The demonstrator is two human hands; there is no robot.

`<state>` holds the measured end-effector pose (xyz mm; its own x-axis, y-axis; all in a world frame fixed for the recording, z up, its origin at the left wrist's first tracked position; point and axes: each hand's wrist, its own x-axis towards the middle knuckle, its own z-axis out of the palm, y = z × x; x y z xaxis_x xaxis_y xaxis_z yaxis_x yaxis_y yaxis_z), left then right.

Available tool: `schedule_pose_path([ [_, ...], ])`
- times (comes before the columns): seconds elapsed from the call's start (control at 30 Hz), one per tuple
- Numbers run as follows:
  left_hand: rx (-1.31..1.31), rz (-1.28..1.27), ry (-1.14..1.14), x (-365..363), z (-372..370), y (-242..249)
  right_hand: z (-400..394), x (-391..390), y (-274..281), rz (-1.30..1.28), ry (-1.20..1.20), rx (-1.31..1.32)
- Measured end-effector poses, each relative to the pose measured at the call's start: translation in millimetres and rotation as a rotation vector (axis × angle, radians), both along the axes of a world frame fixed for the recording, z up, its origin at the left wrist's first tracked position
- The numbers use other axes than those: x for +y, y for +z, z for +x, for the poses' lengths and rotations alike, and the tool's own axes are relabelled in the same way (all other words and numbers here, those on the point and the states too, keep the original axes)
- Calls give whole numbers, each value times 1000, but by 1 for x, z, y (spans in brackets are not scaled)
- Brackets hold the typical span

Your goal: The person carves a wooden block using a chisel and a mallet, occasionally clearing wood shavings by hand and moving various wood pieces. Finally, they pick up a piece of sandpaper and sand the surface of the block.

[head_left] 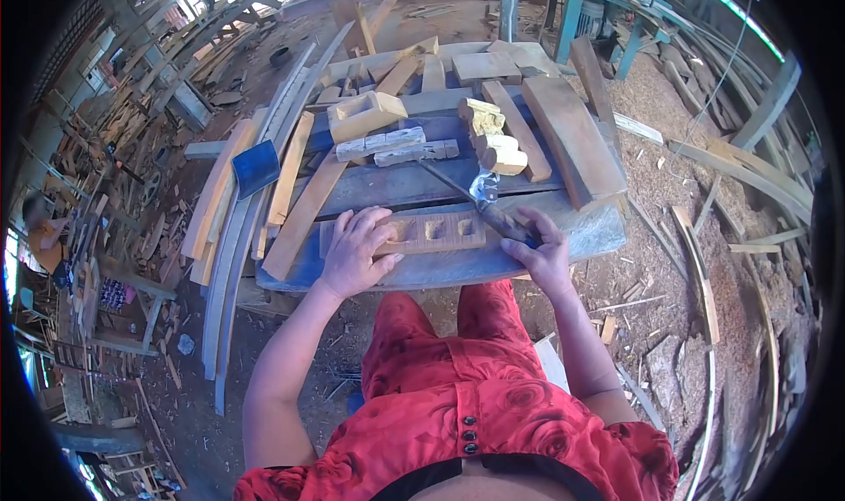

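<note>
A wooden strip [451, 231] with a row of square recesses lies along the near edge of the worn bench. My left hand [356, 250] is closed over its left part, with the thumb along the near side and the fingers across the top. Just past the strip's right end, my right hand [541, 253] is wrapped round the dark handle of a chisel [453, 182], whose long thin blade points away to the left. Something shiny and clear [483, 186] sits around the chisel where blade meets handle. Beyond the strip lie two rough whitish sticks [383, 143].
A hollowed wooden block [365, 114], pale carved pieces [502, 156] and a thick board [572, 140] lie on the bench [378, 188]. Long planks [231, 263] lean along its left side, near a dark blue square [256, 168]. Wood scraps and shavings [651, 210] cover the floor.
</note>
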<state>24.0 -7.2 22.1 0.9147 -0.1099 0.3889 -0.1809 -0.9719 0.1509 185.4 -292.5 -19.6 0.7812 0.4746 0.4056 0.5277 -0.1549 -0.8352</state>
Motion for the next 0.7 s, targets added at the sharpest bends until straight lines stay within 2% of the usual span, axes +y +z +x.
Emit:
schedule_pose_path([
  [0.07,2,-117,44,-1,0,0,-7,1,7,73,-46,214],
  [0.2,16,-197,63,-12,4,11,-6,3,4,102,-86,219],
  [0.27,-34,-91,85,-12,6,8,-6,4,5,82,-59,255],
  [0.43,22,-107,101,-12,6,6,-4,1,3,98,-56,160],
  [0.63,-1,-95,104,-13,5,6,1,-3,-1,131,-49,259],
  [0.7,-7,-89,106,-13,7,7,-1,-1,2,112,-57,210],
])
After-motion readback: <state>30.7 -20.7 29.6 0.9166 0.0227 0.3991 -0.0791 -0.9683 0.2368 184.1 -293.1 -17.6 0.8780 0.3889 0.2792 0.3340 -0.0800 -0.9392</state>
